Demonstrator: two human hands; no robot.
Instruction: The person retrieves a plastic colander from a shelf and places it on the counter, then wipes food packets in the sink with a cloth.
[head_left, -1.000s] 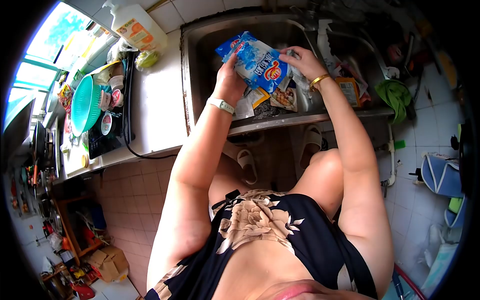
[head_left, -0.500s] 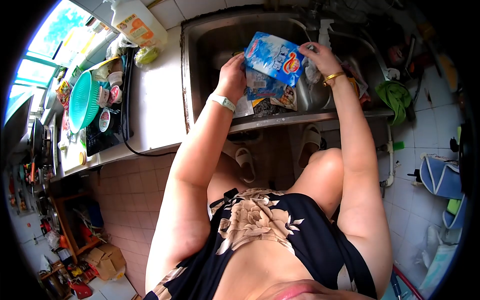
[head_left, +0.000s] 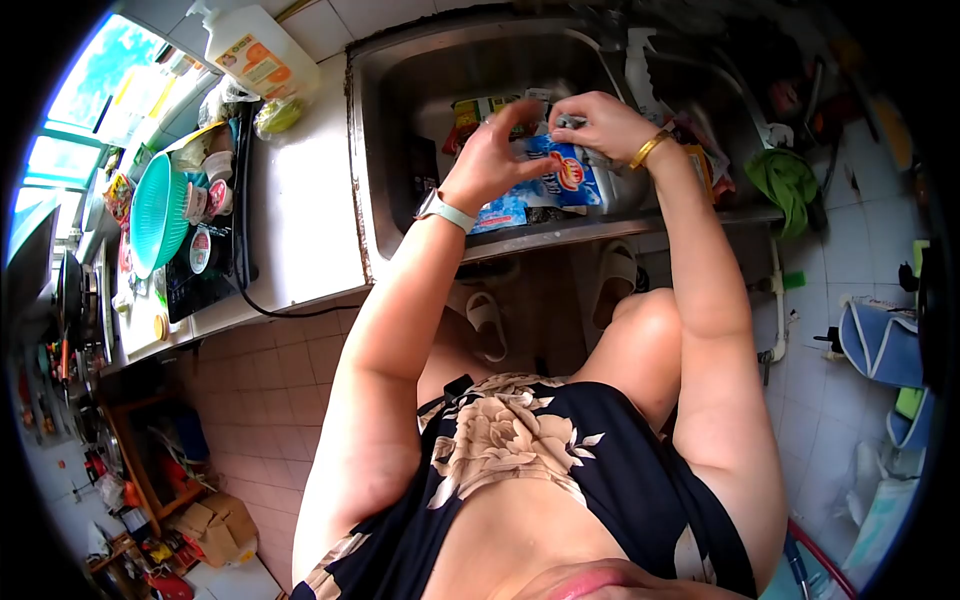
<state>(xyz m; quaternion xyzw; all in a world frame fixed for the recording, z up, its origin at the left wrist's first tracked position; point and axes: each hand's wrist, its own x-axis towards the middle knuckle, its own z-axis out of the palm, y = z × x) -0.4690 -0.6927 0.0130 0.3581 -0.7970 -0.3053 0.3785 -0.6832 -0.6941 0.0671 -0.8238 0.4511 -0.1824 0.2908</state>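
Note:
Over the left sink basin (head_left: 400,90), my left hand (head_left: 488,162) has its fingers and thumb apart, with nothing in them. Close beside it, my right hand (head_left: 600,128) is closed on a small grey crumpled piece (head_left: 571,121), possibly a cloth; its kind is unclear. Below both hands lies a blue packet (head_left: 580,180) with an orange-red logo, partly covered by my left thumb. Another light-blue packet (head_left: 500,213) shows at the front of the basin. Behind my left fingers are yellow-and-red packets (head_left: 468,112).
A second basin with packets (head_left: 715,180) adjoins on the right, a green cloth (head_left: 785,190) hanging at its corner. On the left counter (head_left: 310,200) stand a large pump bottle (head_left: 262,55), a turquoise basket (head_left: 158,215) and several small cups.
The blue packet, held up between both hands before, is down in the basin. My left hand has let go and opened; my right hand has moved left, keeping the grey piece.

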